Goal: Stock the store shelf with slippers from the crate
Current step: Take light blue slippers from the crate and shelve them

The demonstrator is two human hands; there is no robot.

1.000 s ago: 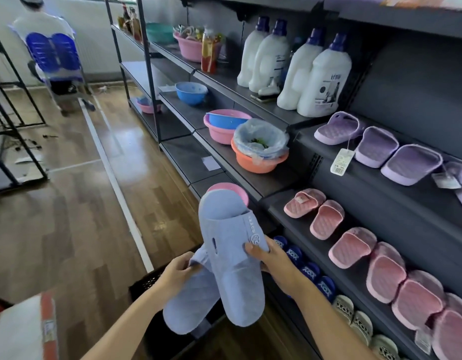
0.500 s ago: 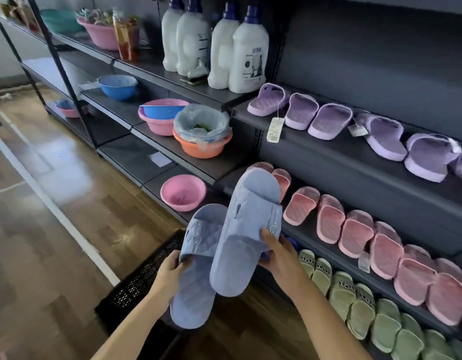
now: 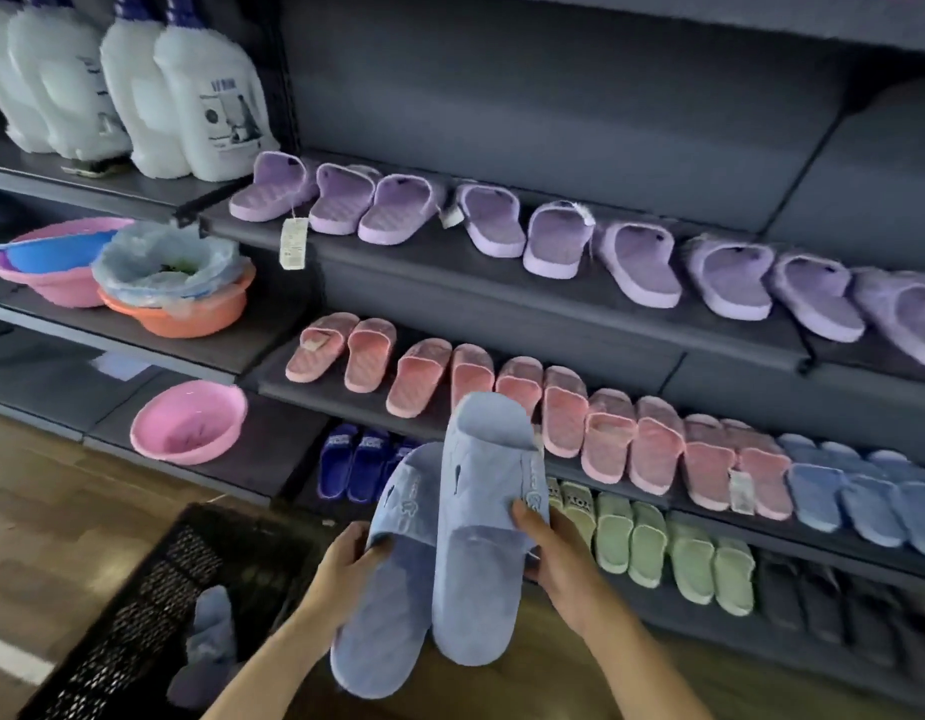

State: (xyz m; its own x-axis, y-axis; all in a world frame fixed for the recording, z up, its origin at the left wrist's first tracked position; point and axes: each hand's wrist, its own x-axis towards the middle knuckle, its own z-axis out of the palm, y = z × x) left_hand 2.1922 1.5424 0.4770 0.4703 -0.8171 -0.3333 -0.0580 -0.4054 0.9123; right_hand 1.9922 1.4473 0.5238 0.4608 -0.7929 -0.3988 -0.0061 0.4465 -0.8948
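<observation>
While the two pale blue foam slippers point(image 3: 450, 553) overlap, toes up, between black perforated plastic crate point(image 3: 153, 595) and dark metal shelf point(image 3: 424, 283), left grip point(image 3: 346, 558) pinches one's edge, right grip point(image 3: 548, 553) clasps the other: likely pairing them for the shelf's matching blue row point(image 3: 865, 496).

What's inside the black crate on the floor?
At least one blue slipper lies inside the crate. Its dark far corner and the part behind the left arm cannot be seen, so more may hide there.
</observation>
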